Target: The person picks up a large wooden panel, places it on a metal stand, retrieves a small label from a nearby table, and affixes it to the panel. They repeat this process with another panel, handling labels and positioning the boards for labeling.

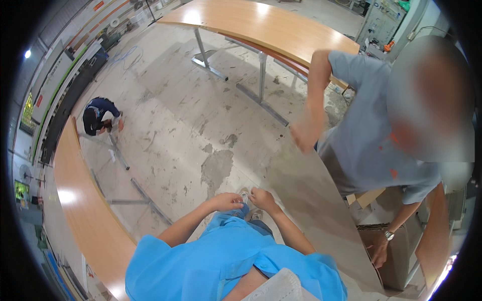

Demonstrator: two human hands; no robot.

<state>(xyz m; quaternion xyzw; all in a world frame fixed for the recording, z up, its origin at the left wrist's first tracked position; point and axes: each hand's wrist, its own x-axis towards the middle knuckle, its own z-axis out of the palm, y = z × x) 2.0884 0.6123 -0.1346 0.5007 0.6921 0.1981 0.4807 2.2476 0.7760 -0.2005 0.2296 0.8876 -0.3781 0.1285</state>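
OK, our left hand [227, 201] and right hand [263, 199] sit close together, both narrow, fingers curled; we can't tell if they hold anything. Long flat grey-brown panel [314, 210] is right of our right hand, not touching. Long light-wood worktop [93, 210] stands to our left.

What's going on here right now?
The wearer's left hand and right hand are apart, just beyond the blue shirt; whether either holds something small is unclear. At right, a co-worker in grey has one hand down at a box. Far left, another person crouches by a table.
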